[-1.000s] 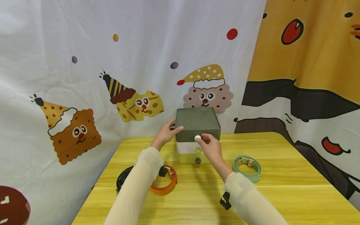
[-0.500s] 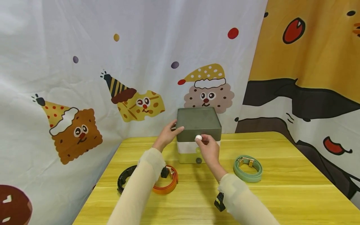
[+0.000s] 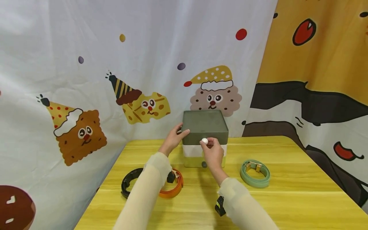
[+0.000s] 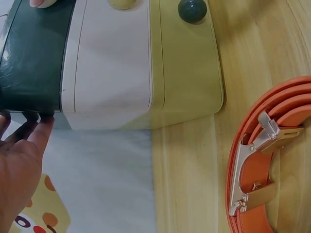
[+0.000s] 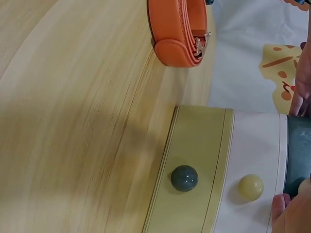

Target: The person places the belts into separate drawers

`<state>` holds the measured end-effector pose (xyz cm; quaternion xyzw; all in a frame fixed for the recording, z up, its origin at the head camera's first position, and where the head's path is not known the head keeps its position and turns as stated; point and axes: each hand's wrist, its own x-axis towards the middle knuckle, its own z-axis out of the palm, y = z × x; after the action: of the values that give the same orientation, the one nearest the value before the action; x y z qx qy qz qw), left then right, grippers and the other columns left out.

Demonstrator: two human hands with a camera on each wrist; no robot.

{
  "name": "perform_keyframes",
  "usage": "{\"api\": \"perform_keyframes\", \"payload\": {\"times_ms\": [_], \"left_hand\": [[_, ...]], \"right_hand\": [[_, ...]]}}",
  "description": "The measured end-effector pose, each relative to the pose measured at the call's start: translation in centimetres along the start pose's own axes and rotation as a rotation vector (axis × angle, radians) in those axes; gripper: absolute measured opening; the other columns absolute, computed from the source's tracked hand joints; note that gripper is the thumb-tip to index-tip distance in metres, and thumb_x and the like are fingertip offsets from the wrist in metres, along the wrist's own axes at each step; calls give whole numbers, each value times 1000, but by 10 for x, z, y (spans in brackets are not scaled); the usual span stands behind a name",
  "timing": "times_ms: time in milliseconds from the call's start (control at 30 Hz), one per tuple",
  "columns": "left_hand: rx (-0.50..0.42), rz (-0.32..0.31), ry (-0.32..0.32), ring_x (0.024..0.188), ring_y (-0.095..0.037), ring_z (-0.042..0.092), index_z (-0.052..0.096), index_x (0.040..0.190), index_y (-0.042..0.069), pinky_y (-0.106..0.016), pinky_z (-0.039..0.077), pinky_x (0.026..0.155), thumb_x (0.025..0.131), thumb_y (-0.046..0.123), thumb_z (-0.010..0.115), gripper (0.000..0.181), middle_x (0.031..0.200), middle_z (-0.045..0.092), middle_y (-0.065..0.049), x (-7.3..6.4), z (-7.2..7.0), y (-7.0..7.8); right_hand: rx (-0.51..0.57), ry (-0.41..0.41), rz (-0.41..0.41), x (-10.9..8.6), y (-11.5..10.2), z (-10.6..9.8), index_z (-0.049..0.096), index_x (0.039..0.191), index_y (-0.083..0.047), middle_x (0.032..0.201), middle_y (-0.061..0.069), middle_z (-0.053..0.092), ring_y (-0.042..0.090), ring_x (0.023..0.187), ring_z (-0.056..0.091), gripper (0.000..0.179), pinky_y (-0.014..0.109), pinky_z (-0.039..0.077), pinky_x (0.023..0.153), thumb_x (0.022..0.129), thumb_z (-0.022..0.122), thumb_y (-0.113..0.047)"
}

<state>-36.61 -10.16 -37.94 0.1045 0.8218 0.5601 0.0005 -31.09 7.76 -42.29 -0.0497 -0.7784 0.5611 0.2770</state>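
A small three-drawer box (image 3: 204, 120) stands at the back of the table, its top drawer dark green, the middle one white (image 5: 257, 141) and the bottom one yellow-green (image 5: 199, 141). My right hand (image 3: 213, 155) pinches the white knob (image 3: 204, 140) of the top drawer between thumb and fingers. Against the box's upper left side rests my left hand (image 3: 172, 139), thumb near the front corner. The middle drawer's yellow knob (image 5: 250, 187) is behind my right hand in the head view. Below it sits the grey knob (image 3: 204, 164). All drawer fronts are flush.
On the table (image 3: 195, 204) lie a rolled orange belt (image 3: 172, 193) and a black belt (image 3: 125, 185), both partly behind my left sleeve. A rolled green belt (image 3: 256, 182) lies to the right. A printed curtain (image 3: 161, 38) hangs behind the table.
My right forearm and wrist have swung slightly left, so the hand now covers the yellow knob. Its pinch on the white knob continues. The left hand stays at the box's side.
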Motion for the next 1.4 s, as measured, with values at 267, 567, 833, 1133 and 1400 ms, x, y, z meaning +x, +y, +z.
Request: {"api": "perform_keyframes", "payload": {"times_ms": [267,567,833,1133,1400], "left_hand": [[-16,1,-10,142,-30,34,28,158,18,-47,35,111,95,48,64,79,158,32,-11,2,-2,2],[-35,-16,-27,143,-30,32,29,158,19,-48,34,112,95,46,65,78,159,30,-12,1,-4,5],[-51,-37,-41,144,-29,31,27,158,23,-49,34,111,94,47,65,78,160,28,-10,2,-4,4],[-33,-41,-40,145,-29,30,28,158,23,-50,33,112,95,48,64,77,160,28,-9,2,-4,5],[-37,-46,-49,144,-30,30,29,157,21,-52,34,111,94,45,67,77,160,29,-11,3,-6,7]], "right_hand": [[-31,3,-30,0,-1,-1,65,108,-2,93,12,71,24,83,68,30,39,54,71,88,78,-21],[-39,-3,-32,0,-2,-2,65,107,-3,91,11,71,23,82,67,30,37,53,68,86,78,-20],[-51,-11,-41,-2,1,-4,65,107,-4,91,9,71,21,80,67,30,35,53,64,88,77,-24],[-46,-14,-42,-3,2,-5,65,106,-4,90,9,71,21,80,67,30,36,53,64,87,77,-24],[-38,-13,-54,-8,2,-8,65,107,-4,91,9,71,20,79,67,31,36,54,65,87,77,-24]]}}
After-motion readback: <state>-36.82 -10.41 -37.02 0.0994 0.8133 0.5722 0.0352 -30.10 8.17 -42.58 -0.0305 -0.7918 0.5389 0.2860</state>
